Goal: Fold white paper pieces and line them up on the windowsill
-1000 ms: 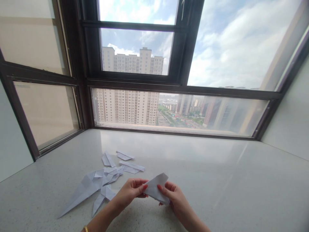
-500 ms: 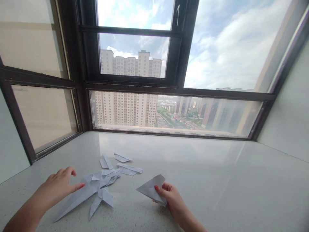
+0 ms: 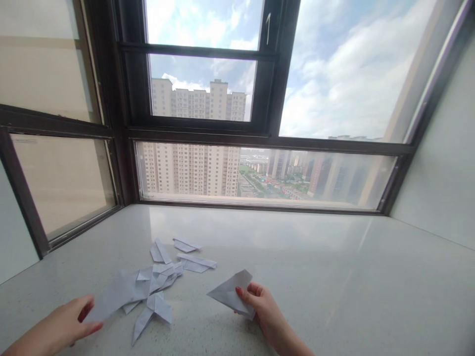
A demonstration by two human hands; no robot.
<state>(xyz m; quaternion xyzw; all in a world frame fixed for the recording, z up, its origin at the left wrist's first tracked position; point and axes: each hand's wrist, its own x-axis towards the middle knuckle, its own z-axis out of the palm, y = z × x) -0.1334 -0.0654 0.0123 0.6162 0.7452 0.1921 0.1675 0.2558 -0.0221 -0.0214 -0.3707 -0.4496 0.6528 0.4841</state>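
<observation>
My left hand (image 3: 69,320) is closed around the pointed end of a long folded white paper (image 3: 120,291) at the lower left. That paper looks raised and tilted, its wide end over other folded pieces. Between the thumb and fingers of my right hand (image 3: 261,301) is a kite-shaped folded paper (image 3: 232,294), its point toward the left. A folded paper with two pointed flaps (image 3: 154,311) lies between the hands. Just beyond it, several small folded papers (image 3: 165,277) overlap in a heap.
Three more folded strips lie farther back: a narrow strip (image 3: 186,244), a longer strip (image 3: 198,262) and a short piece (image 3: 159,251). Everything rests on a pale, glossy windowsill (image 3: 334,291). Dark window frames (image 3: 260,143) border it behind and at the left, with a white wall on the right.
My left hand has moved down and left, from open above the long folded paper to gripping its pointed end. The paper has tilted, exposing a piece beneath. My right hand keeps its hold.
</observation>
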